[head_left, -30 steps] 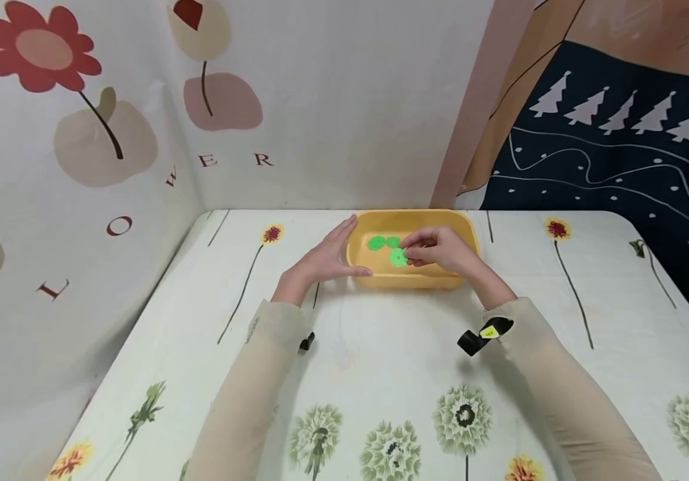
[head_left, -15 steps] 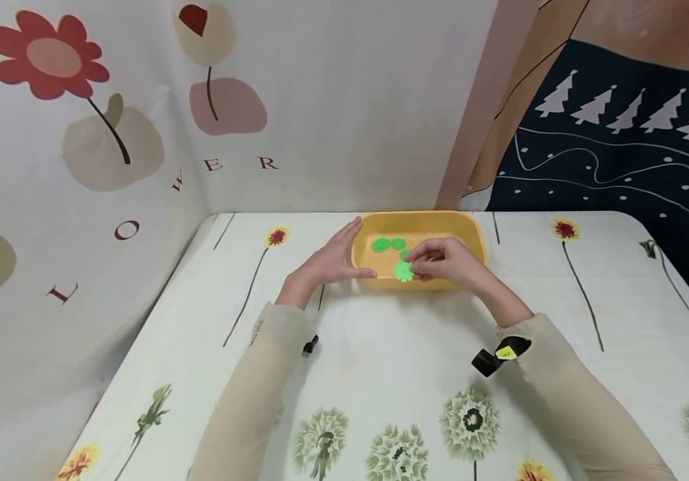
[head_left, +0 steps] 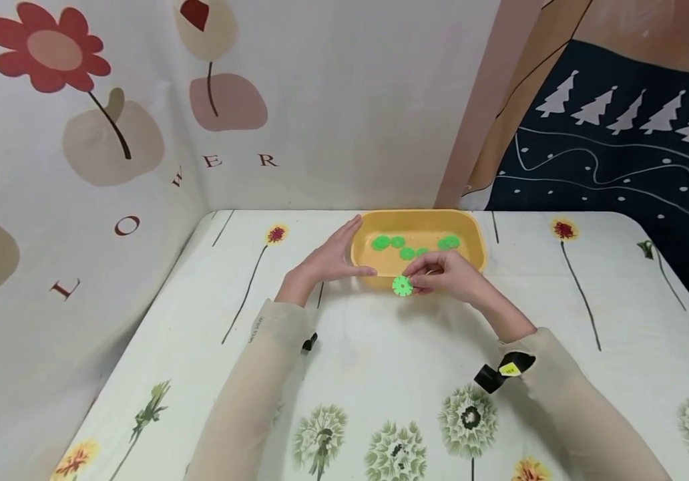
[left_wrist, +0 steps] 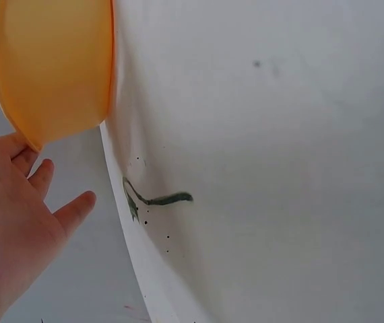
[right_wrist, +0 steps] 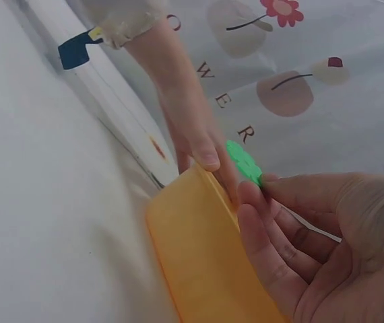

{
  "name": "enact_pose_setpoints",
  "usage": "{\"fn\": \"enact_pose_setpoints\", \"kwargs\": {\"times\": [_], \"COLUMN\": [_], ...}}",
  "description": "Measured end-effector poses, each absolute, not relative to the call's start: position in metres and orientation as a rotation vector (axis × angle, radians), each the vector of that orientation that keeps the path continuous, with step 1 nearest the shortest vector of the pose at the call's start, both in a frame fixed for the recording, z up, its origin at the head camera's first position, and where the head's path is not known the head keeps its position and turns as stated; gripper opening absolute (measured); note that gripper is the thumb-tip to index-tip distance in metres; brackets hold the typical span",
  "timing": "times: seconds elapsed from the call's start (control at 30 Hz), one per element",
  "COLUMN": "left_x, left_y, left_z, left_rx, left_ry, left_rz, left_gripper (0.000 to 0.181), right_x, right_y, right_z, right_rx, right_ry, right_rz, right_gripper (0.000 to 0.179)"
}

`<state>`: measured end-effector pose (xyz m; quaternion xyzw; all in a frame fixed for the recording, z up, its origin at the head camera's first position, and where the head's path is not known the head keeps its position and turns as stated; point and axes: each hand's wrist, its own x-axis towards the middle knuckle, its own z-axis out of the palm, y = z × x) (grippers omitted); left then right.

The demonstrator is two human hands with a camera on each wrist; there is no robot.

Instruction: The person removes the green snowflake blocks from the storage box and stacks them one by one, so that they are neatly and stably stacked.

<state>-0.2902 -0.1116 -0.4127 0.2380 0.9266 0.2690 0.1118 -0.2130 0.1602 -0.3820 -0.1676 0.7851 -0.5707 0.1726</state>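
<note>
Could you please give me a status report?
Right hand pinches green notched round disc near yellow rectangular tub. Left hand touches tub's left end. Nothing visibly blocking.

Wall cloth [head_left: 344, 100]: F, L, O, W past left edge of surface [head_left: 356, 381]; E, R past far edge.
Left sleeve [head_left: 251, 394]: unreadable print.
Yellow tag [head_left: 509, 369]: unreadable.

Right hand [right_wrist: 343, 259] pinches green notched disc [right_wrist: 244, 163]

At four o'clock the right hand holds the disc in its fingertips, the disc jutting toward ten or eleven. A yellow-orange tub [right_wrist: 205, 249] fills six o'clock. Near twelve, the left hand [right_wrist: 195, 131] has its thumb at the tub's rim; its beige sleeve [right_wrist: 135, 17] sits at eleven. White tabletop [right_wrist: 37, 168] spreads at nine. At one, printed fabric [right_wrist: 360, 108] shows letters and a red flower [right_wrist: 283, 8].
</note>
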Motion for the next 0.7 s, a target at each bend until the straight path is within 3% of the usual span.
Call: {"fn": "enact_pose_setpoints", "kwargs": {"times": [0.7], "left_x": [-0.291], "left_y": [-0.113], "left_z": [-0.412], "left_rx": [0.712], "left_ry": [2.716], "left_rz": [0.756], "left_gripper": [0.119], "right_x": [-0.2], "right_y": [0.156], "right_z": [-0.424], "right_rx": [-0.436], "right_ry": [2.131], "right_rz": [-1.568], "right_gripper": [0.022]}}
